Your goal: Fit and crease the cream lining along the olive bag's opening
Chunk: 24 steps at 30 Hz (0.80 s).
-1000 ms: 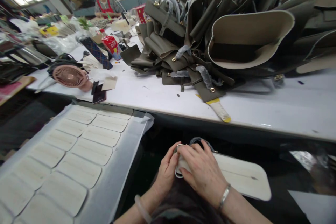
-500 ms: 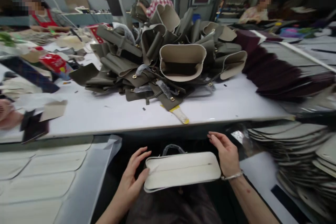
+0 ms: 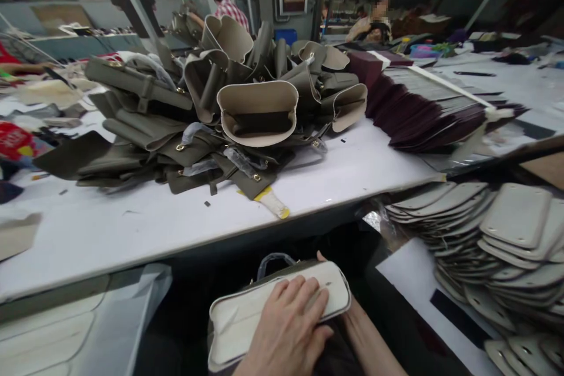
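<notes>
1. Bag (image 3: 233, 328) sits below table (image 3: 171, 223), pale face up.
2. Left hand (image 3: 288, 318) lies unclamped atop; right hand (image 3: 353, 316) at end, grip undeterminable.
3. Judged light, soft-sided; hold by ends.

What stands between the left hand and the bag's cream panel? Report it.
Nothing visible: the left hand lies directly on the cream panel. The plastic-wrapped handle stands beyond the panel's far edge, out of the way.

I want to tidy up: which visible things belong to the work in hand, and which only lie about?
Belonging: pale-faced bag under the left hand; probably the piled bags, pale panels.

Apparently lying about: red packet, beige scrap, yellow-and-white strip.
</notes>
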Each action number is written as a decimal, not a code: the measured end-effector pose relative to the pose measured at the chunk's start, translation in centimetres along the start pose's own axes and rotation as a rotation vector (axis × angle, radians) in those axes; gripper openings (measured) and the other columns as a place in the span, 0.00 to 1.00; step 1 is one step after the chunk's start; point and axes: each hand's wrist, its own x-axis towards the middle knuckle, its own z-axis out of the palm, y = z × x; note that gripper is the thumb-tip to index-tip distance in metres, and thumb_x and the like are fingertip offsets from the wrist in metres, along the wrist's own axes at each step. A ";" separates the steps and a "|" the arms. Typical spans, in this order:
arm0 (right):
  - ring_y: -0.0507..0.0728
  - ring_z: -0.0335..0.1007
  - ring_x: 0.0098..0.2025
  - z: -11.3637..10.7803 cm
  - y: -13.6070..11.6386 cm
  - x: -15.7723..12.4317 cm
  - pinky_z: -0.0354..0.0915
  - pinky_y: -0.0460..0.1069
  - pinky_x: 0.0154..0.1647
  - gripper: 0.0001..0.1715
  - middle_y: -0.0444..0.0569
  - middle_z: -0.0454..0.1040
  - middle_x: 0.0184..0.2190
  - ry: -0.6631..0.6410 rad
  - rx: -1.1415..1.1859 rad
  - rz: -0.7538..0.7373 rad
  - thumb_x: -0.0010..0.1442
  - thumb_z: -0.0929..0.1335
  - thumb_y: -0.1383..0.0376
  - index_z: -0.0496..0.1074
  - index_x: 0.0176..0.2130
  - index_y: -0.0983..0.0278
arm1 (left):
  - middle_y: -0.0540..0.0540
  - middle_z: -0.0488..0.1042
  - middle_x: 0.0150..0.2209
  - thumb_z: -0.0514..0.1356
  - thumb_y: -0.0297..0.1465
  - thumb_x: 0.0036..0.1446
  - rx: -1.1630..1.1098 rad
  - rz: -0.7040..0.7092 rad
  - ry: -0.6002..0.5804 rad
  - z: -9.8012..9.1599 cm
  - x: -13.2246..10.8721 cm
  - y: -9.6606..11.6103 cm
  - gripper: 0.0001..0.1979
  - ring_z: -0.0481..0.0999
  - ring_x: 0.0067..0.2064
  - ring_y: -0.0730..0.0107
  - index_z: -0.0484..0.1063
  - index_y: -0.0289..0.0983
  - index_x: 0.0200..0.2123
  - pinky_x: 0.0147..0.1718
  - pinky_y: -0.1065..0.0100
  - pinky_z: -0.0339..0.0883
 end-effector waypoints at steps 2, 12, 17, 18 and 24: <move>0.64 0.75 0.41 0.2 -0.8 -0.2 0.69 0.58 0.48 0.42 0.59 0.76 0.35 -0.129 0.296 0.149 0.63 0.59 0.37 0.74 0.40 0.72 | 0.50 0.65 0.61 0.50 0.48 0.67 0.011 0.003 0.007 0.4 0.0 0.0 0.25 0.63 0.58 0.58 0.58 0.47 0.63 0.57 0.54 0.57; 0.57 0.74 0.35 0.3 -0.8 -1.2 0.68 0.47 0.40 0.31 0.55 0.75 0.32 -0.042 0.600 0.217 0.68 0.63 0.47 0.72 0.38 0.74 | 0.52 0.65 0.58 0.52 0.48 0.66 0.013 -0.071 -0.036 -0.1 1.3 1.0 0.23 0.63 0.56 0.62 0.59 0.51 0.61 0.53 0.56 0.56; 0.56 0.74 0.37 0.0 -0.3 -1.4 0.68 0.47 0.45 0.15 0.48 0.76 0.30 -0.022 0.607 0.117 0.56 0.74 0.60 0.72 0.33 0.70 | 0.51 0.66 0.53 0.50 0.47 0.67 0.053 -0.060 -0.082 -0.1 2.2 1.3 0.19 0.65 0.51 0.59 0.60 0.52 0.59 0.48 0.54 0.59; 0.55 0.73 0.38 -0.1 -0.1 -1.4 0.67 0.47 0.46 0.13 0.47 0.76 0.30 -0.020 0.602 0.093 0.54 0.75 0.62 0.73 0.32 0.69 | 0.50 0.66 0.53 0.50 0.47 0.67 0.059 -0.053 -0.082 -0.2 2.4 1.4 0.19 0.65 0.50 0.59 0.61 0.51 0.58 0.47 0.54 0.60; 0.53 0.72 0.36 0.3 -0.2 -2.0 0.68 0.45 0.43 0.11 0.47 0.76 0.31 0.022 0.533 0.015 0.58 0.71 0.60 0.74 0.32 0.66 | 0.51 0.66 0.56 0.53 0.50 0.65 0.099 -0.013 -0.072 -0.4 3.0 1.5 0.21 0.65 0.51 0.59 0.62 0.48 0.56 0.45 0.54 0.60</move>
